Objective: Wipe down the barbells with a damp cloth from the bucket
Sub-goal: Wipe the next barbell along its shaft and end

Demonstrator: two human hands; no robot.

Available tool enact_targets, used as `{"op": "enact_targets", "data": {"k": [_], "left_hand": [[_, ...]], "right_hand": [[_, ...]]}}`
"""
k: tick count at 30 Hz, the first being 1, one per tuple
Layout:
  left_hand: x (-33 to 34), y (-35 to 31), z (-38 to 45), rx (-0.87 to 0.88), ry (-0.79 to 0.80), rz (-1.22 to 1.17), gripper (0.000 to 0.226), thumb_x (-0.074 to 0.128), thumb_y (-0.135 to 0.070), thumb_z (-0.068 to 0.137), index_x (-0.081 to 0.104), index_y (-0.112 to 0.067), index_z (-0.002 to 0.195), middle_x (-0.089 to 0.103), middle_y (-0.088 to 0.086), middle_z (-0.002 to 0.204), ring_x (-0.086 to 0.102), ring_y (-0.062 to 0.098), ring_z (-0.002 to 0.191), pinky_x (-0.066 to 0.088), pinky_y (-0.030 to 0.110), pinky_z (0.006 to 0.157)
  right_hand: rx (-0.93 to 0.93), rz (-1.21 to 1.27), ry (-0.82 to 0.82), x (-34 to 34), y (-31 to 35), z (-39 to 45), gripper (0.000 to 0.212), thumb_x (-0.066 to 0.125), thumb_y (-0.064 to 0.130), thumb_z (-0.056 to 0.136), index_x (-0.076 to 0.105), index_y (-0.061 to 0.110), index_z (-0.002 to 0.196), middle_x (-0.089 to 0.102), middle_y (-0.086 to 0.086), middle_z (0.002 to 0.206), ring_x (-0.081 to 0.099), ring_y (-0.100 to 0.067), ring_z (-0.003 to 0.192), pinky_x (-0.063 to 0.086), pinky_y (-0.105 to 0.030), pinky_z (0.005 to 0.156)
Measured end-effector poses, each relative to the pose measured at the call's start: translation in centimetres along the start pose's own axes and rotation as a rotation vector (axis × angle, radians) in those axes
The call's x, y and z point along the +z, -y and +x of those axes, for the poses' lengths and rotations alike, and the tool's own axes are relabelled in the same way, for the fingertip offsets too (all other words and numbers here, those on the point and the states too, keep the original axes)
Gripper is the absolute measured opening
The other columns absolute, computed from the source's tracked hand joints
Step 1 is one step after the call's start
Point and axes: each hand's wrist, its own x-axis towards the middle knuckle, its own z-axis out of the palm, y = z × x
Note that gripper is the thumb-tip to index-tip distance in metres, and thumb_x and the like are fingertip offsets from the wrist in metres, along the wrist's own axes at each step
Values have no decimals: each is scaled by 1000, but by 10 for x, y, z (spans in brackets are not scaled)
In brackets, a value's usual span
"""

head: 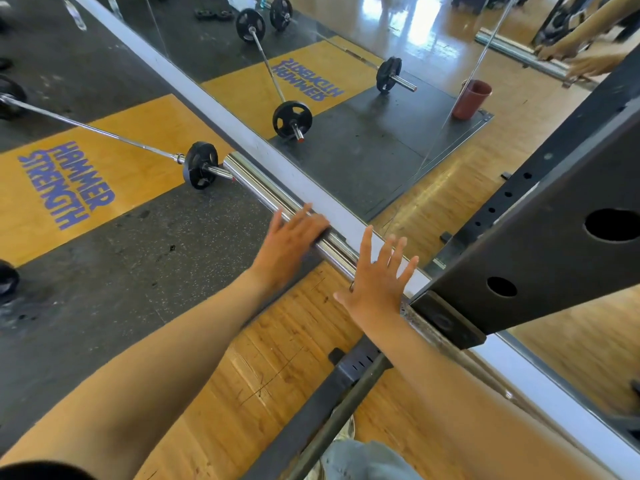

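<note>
1. Item: racked barbell sleeve (pixel 277 199), chrome, running from left-far to right-near along the foot of the wall mirror (pixel 346 81). It is carried on the black rack upright (pixel 540 237) at right. Surface bright and reflective; no smears or wet streaks can be made out, so whether it has been wiped cannot be told.

2. Left hand (pixel 289 237): laid over the top of the sleeve, fingers curled round it. A small dark patch shows under the fingertips; it may be a cloth or only shadow, cannot tell which.

3. Right hand (pixel 379 271): released, fingers straight and spread, over the sleeve close to the rack. It holds nothing; whether the palm touches the metal cannot be told.

4. Item: floor barbell (pixel 104 131), lying left and farther off on the dark mat, thin shaft with a black plate (pixel 201 164) at its near end, just beside the end of the racked sleeve. No hand on it.

5. Item: red-brown bucket (pixel 472 98), seen only as a reflection in the mirror, far right, well apart from both hands.

6. Progress, as a judgement: early or middle. At most the racked bar is in hand; the floor barbell appears yet to be done, as do the further bars reflected in the mirror.
</note>
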Motion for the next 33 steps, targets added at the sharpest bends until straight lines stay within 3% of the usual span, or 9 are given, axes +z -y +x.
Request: {"op": "enact_targets", "data": {"k": [3,6,10,13,16,19,22,28,33], "left_hand": [[-7,14,8,-230,-64,-59,74,61,11,83,41,-23,146,39,-5,157,4,25,158,-10,61,122],[2,-26,1,-157,-63,-94,67,46,6,85,42,-20,147,40,-1,158,0,25,158,-20,54,121],[8,-35,-13,44,-20,5,76,49,1,87,31,-25,156,32,-6,163,3,22,158,-17,50,123],[3,0,-1,-69,-36,18,74,54,3,86,37,-24,153,36,-4,161,6,25,158,-19,49,122],[0,-5,6,-174,-76,3,73,59,9,83,43,-19,148,40,-1,157,7,27,158,-12,54,124],[9,-29,-4,12,-35,49,70,47,2,87,35,-19,153,37,-2,160,7,26,158,-5,55,126],[9,-16,-10,131,-21,120,72,53,-3,92,28,-24,156,34,-5,162,11,24,158,-1,53,126],[6,22,9,-194,-98,-11,76,63,10,82,39,-21,147,38,-3,158,5,25,158,-6,56,124],[13,-11,-8,70,-46,-39,62,40,-6,93,33,-21,153,40,0,158,15,27,157,3,54,127]], "right_hand": [[26,-6,100,-17,-10,11,147,72,78,69,-34,20,152,-24,-28,162,-26,-47,148,-14,-66,113],[5,44,64,-9,-6,11,136,76,67,75,-25,24,156,-10,-24,166,-15,-43,153,-2,-69,117],[-42,24,-62,3,2,-7,134,80,62,74,-17,25,159,-5,-23,167,-8,-42,154,-2,-68,117],[-31,-10,47,-8,-5,2,143,69,81,69,-32,25,153,-18,-24,165,-22,-45,150,-15,-68,112],[-11,-1,106,-17,-10,17,140,69,79,71,-31,27,153,-19,-24,165,-23,-46,149,-12,-69,113],[-23,37,7,-4,2,12,127,77,61,79,-17,31,159,-10,-21,167,-13,-43,153,1,-66,120],[-66,43,-74,4,7,0,127,79,59,78,-14,29,160,-9,-19,168,-10,-41,154,0,-61,121],[-60,38,124,-14,-7,29,140,59,91,66,-28,28,155,-17,-22,166,-21,-40,152,-9,-66,116],[-86,10,64,-7,7,28,115,63,75,82,-8,29,161,3,-17,169,-2,-37,156,6,-64,121]]}}
